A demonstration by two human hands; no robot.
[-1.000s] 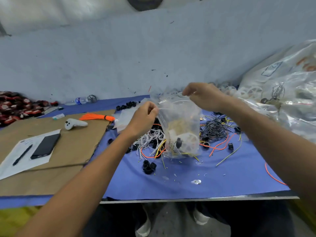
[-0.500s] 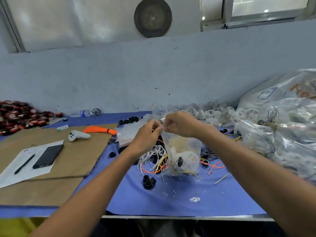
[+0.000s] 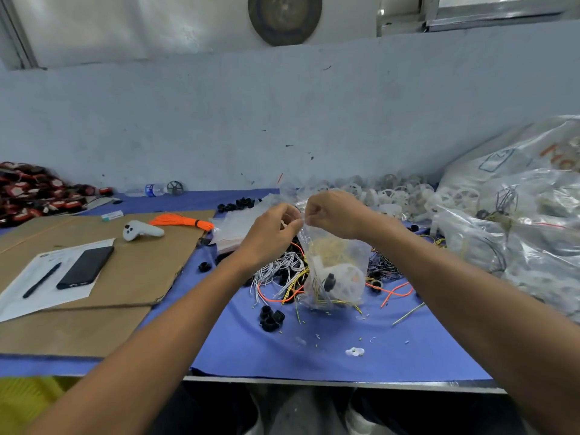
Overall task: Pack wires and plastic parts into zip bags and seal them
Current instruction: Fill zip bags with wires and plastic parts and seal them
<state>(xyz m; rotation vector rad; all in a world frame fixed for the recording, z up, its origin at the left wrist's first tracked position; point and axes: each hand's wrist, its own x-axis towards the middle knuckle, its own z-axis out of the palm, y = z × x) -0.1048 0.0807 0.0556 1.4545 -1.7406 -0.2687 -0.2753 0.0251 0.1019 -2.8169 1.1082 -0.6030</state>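
1. Above the blue table cover [image 3: 314,356], both hands meet at the top edge of a clear zip bag [image 3: 337,271], which hangs with its bottom resting on the cover.
2. Left hand [image 3: 270,230] is closed, pinching the bag's top strip between thumb and fingers.
3. Right hand [image 3: 334,215] is closed too, pinching the same strip just beside the left; the two hands nearly touch.
4. Inside the bag sit a white spoked plastic wheel [image 3: 348,281], a small black plastic part [image 3: 329,281], yellow wires along the bottom and a pale tangle higher up.
5. Just left of the bag lies a loose heap of white, orange and yellow wires [image 3: 279,274], with a cluster of black plastic rings [image 3: 270,317] in front of it.
6. Right of the bag, large clear sacks [image 3: 514,243] hold white wheels and dark wire; more white wheels [image 3: 392,193] are piled along the wall.
7. Far left, on cardboard [image 3: 131,271], rest a phone [image 3: 85,266], a pen [image 3: 41,280] and a white controller [image 3: 141,230].
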